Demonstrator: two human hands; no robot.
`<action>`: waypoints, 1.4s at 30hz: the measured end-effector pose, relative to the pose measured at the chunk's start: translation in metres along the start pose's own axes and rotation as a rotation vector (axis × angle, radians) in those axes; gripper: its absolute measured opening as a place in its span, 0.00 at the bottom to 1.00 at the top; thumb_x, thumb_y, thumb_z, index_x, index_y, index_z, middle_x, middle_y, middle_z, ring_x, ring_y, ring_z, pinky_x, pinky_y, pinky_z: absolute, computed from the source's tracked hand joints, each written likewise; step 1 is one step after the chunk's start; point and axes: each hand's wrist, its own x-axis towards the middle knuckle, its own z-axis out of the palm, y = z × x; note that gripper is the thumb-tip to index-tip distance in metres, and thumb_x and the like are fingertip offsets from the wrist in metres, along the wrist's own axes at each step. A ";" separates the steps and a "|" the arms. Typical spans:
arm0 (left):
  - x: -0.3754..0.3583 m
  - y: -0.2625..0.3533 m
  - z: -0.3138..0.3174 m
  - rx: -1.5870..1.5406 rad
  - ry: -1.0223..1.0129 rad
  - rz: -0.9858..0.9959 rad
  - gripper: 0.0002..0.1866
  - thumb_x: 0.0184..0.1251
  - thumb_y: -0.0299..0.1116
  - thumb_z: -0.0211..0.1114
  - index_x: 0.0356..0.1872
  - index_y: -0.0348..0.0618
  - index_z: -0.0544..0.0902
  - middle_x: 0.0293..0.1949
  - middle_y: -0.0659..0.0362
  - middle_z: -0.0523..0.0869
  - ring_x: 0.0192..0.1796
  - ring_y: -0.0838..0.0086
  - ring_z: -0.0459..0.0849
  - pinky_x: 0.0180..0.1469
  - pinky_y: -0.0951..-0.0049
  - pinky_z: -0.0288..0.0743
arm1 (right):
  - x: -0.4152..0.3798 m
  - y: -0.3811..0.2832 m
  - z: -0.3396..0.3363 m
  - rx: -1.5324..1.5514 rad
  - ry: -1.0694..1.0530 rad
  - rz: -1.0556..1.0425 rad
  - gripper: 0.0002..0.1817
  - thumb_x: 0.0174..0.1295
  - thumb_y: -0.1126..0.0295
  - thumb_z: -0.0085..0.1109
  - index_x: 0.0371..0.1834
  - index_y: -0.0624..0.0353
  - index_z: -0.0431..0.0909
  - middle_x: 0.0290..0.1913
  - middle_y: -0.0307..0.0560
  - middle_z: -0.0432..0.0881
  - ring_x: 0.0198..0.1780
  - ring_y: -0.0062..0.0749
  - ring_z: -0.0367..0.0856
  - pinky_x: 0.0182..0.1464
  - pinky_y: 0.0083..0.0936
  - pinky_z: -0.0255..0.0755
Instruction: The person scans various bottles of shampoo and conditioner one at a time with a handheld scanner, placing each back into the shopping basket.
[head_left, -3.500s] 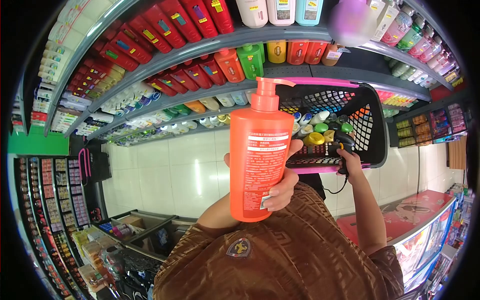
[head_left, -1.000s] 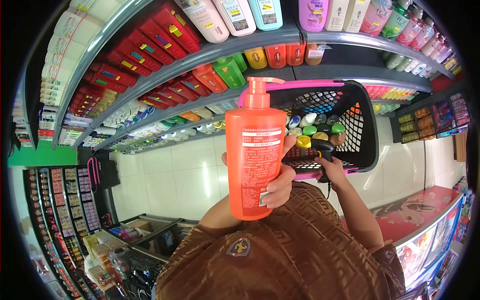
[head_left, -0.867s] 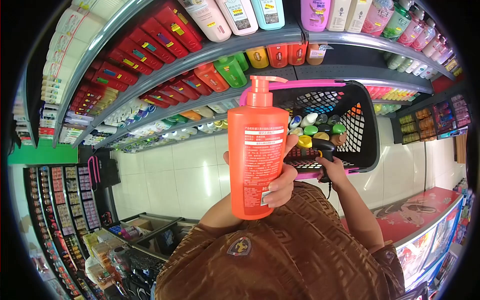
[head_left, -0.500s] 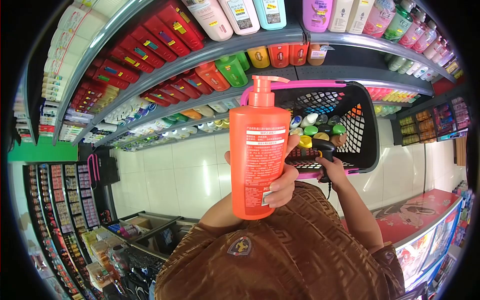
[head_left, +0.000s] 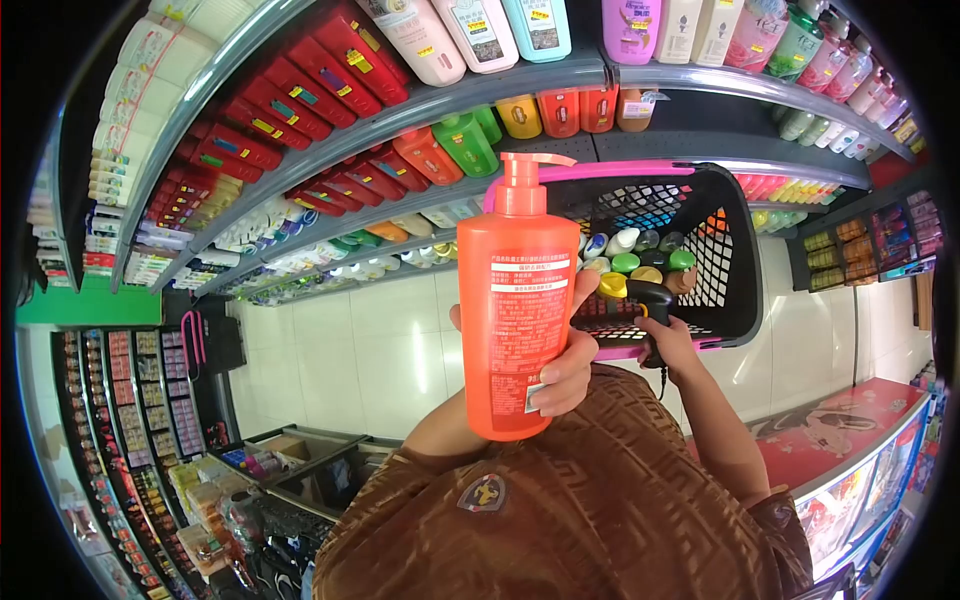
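Note:
An orange pump bottle (head_left: 515, 330) is held upright before me by my left hand (head_left: 567, 375), whose fingers wrap round its lower right side. Printed text and a small barcode near the base face me. My right hand (head_left: 672, 345) grips a black barcode scanner (head_left: 652, 297) by its handle, and a cable hangs below. The scanner's head is right of the bottle, apart from it. Behind both is a black mesh shopping basket (head_left: 742, 300) with pink edging. Several bottles (head_left: 625, 262) with green, white and yellow tops are in it.
Curved-looking shelves (head_left: 480, 90) of shampoo and other bottles run across the far side. A red-topped cabinet (head_left: 840, 425) stands at the right. Racks of small goods (head_left: 130, 400) and a counter with boxes (head_left: 290, 450) are at the left. The floor is pale tile (head_left: 330, 370).
The view has shifted very slightly. Both hands keep their hold on the pump bottle and the scanner, with almost no movement between them.

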 end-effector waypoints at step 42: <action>-0.020 0.024 0.010 -0.084 0.017 -0.017 0.62 0.51 0.79 0.70 0.84 0.70 0.52 0.37 0.59 0.82 0.30 0.71 0.85 0.35 0.67 0.80 | 0.000 -0.005 0.010 -0.011 0.132 0.046 0.17 0.62 0.63 0.71 0.43 0.63 0.77 0.21 0.41 0.77 0.18 0.33 0.82 0.16 0.30 0.77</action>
